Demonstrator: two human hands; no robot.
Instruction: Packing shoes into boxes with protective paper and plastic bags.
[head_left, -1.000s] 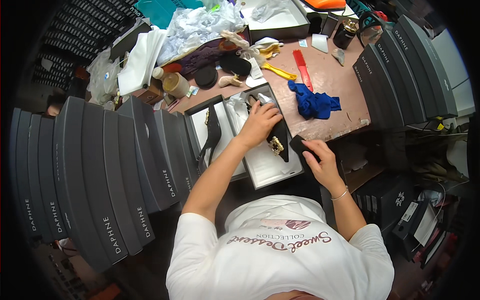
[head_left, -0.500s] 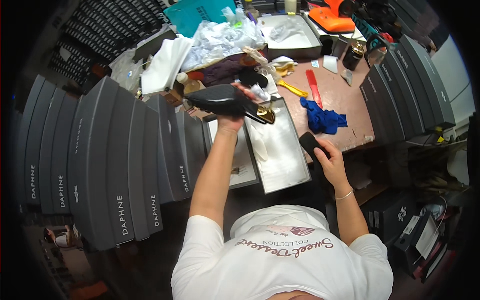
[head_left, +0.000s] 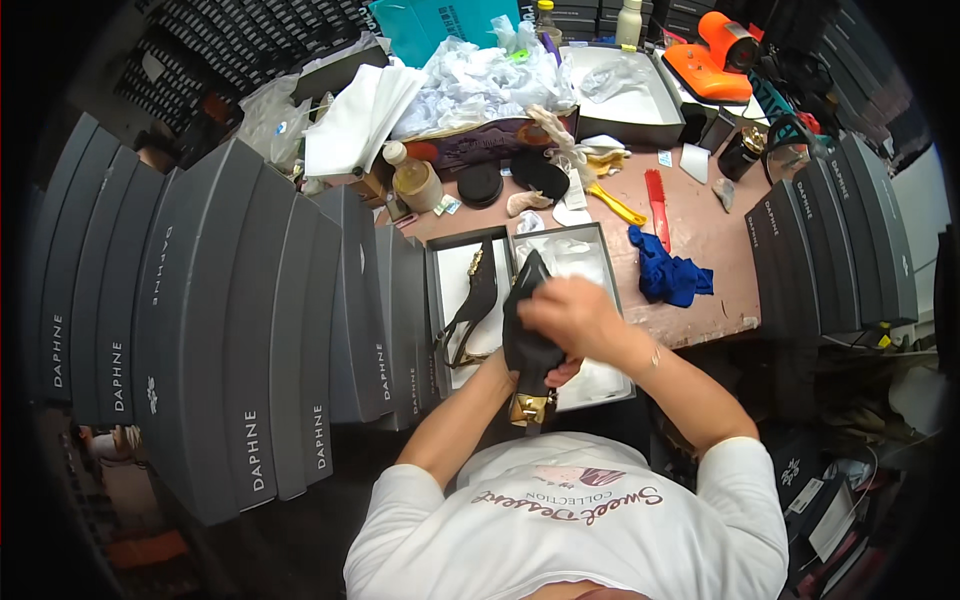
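Stacked boxes (head_left: 270,330) flank the person (head_left: 560,530) on the left, more boxes (head_left: 850,240) on the right. Directly before the person, two open trays sit side by side: a shoe (head_left: 484,285) lies in the left tray (head_left: 452,285). Right of the right tray (head_left: 610,255), a cloth (head_left: 665,277) lies on the table (head_left: 720,235), with a brush (head_left: 657,200) behind it.

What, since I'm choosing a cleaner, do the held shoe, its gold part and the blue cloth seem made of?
Held shoe: dark, smooth, softly shiny; perhaps leather or synthetic.
Gold part: bright reflections suggest metal or metallic-coated plastic.
Blue cloth: matte, limp crumpled folds suggest fabric; fibre unclear.
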